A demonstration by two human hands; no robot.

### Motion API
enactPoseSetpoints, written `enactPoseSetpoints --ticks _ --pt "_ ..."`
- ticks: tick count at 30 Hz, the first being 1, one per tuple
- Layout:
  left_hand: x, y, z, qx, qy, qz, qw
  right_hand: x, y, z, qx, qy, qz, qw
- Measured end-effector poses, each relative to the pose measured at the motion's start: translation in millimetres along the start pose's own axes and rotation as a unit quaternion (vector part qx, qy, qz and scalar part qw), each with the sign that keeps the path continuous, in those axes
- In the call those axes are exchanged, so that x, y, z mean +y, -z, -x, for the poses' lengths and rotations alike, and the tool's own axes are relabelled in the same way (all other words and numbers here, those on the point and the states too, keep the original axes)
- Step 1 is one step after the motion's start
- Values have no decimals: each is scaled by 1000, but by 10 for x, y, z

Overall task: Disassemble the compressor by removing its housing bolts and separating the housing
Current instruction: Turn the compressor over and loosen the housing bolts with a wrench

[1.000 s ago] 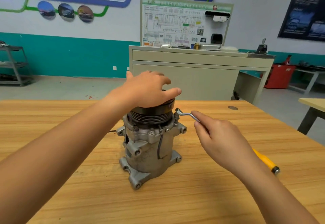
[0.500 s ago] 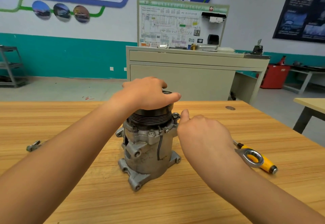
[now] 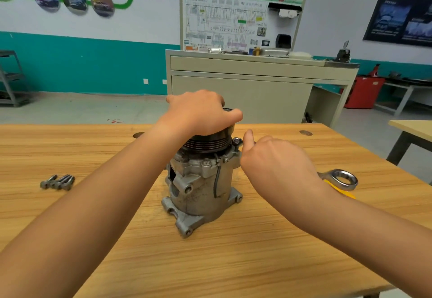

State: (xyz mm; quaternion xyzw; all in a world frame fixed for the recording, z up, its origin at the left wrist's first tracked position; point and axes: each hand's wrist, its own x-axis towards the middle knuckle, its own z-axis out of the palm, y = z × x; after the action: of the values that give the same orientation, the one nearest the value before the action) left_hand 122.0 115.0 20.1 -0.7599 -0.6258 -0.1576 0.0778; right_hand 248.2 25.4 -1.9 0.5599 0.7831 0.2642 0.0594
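- The wooden table (image 3: 233,262) fills the near half of the view. Both bare forearms reach over it from the near corners towards the middle.
- A beige cabinet (image 3: 240,96) stands on the floor beyond the table's far edge, with a wiring board (image 3: 233,21) upright on top.
- The compressor (image 3: 201,187) stands on end at the middle of the table, with its mounting lugs on the wood and its black pulley (image 3: 210,144) on top.
- The left hand (image 3: 201,112) lies palm down on the pulley. Its fingers curl over the far rim and its thumb stretches right along the near rim, so it clasps the pulley from above.
- The right hand (image 3: 278,166) is just right of the compressor's top with its back towards the camera and its wrist bent. Its fingers are curled under and its thumb points up, just beside the raised bolt. A sliver of metal shows past the thumb. I cannot tell whether the fingers hold anything.
- A ring spanner (image 3: 344,179) lies on the table to the right, partly behind the right wrist and across a yellow handle (image 3: 343,192).
- Several loose bolts (image 3: 58,182) lie side by side on the left of the table, well apart from the compressor.
- One bolt (image 3: 236,142) stands raised from the housing flange at the pulley's right edge, with part of its shank showing.
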Motion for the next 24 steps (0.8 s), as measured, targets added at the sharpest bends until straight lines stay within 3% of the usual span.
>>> enactPoseSetpoints --ticks 8,12,15,24 --pt "-46 3 20 47 -30 37 998 491 -353 -93 68 65 -9 996" --pt "-278 124 29 -40 -138 129 981 754 -546 -229 117 173 -54 977" --pt "-342 181 -7 -102 -188 152 965 850 -729 -404 221 214 -109 945" --pt "-248 200 -32 -127 -158 101 974 567 -985 -641 363 95 -180 909"
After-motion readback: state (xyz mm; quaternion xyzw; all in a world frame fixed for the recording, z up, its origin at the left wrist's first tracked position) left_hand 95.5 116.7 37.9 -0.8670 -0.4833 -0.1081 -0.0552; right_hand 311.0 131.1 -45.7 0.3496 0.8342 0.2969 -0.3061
